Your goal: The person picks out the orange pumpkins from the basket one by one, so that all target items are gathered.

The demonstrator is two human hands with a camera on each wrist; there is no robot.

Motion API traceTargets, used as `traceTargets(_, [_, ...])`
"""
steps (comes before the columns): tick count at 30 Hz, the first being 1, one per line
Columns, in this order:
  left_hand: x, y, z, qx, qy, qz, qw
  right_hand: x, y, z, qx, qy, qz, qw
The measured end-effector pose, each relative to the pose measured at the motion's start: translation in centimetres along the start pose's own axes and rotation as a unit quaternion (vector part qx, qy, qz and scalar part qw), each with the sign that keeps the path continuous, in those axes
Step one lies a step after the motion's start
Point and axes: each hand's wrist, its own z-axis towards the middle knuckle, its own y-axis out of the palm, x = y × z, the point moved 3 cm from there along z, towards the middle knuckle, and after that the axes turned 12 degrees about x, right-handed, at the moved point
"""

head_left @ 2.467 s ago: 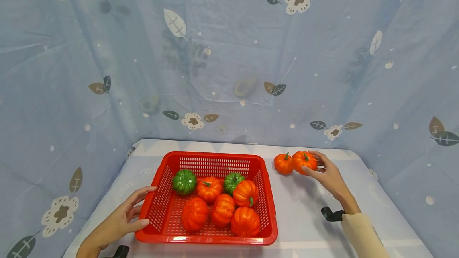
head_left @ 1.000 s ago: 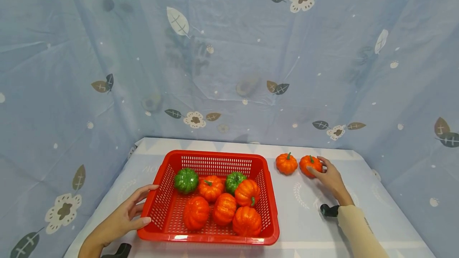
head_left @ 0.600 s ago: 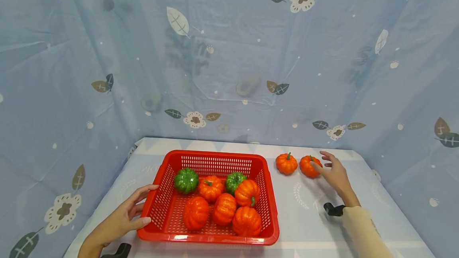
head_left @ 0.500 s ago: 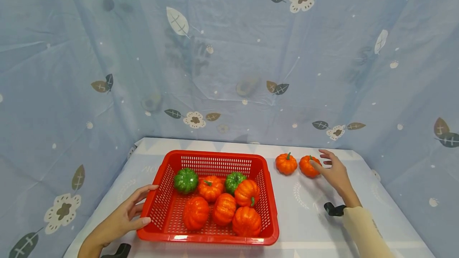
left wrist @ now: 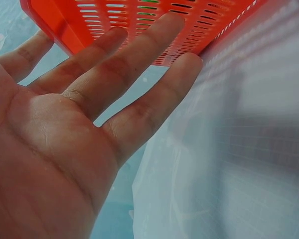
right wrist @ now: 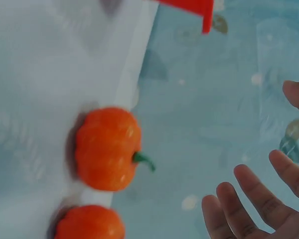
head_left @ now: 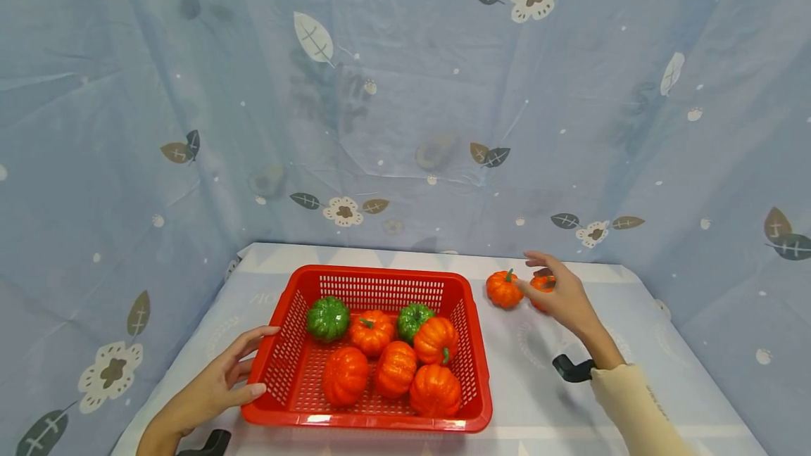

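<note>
My left hand (head_left: pixel 212 385) rests at the left side of a red plastic basket (head_left: pixel 367 422), thumb near the front corner. In the left wrist view its extended fingers (left wrist: pixel 132 59) lie along the slotted wall. On the table to the basket's right stand two small orange pumpkins, a left one (head_left: pixel 500 292) and a right one (head_left: pixel 543 282). Above them hovers my right hand (head_left: pixel 564 305), fingers spread and holding nothing, partly covering the right pumpkin. The right wrist view shows a green-stemmed pumpkin (right wrist: pixel 107 149) apart from the right hand (right wrist: pixel 269 209).
Inside the basket lie several orange pumpkins (head_left: pixel 345 377) and two green ones, one at the left (head_left: pixel 328 319) and one near the back right (head_left: pixel 413 321). A pale cloth covers the table (head_left: pixel 526 400). Blue patterned curtain (head_left: pixel 393 125) surrounds its back and sides.
The right hand set an orange pumpkin down beside the other, released it and drew back, then moved left over the two pumpkins. The left hand and basket stay in place.
</note>
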Motion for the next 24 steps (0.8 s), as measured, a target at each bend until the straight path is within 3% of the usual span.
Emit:
traceTargets(7, [-0.1,0.0,-0.1,0.007,-0.002,0.002,1.0000,-4.0,1.5,-0.2,-0.017,-0.070,0.027,0.997])
traceTargets(24, [0.1,0.1,-0.1,-0.010,0.008,-0.016,0.9998,-9.4,4.7,-0.3,-0.097,-0.146,0.049,0.983])
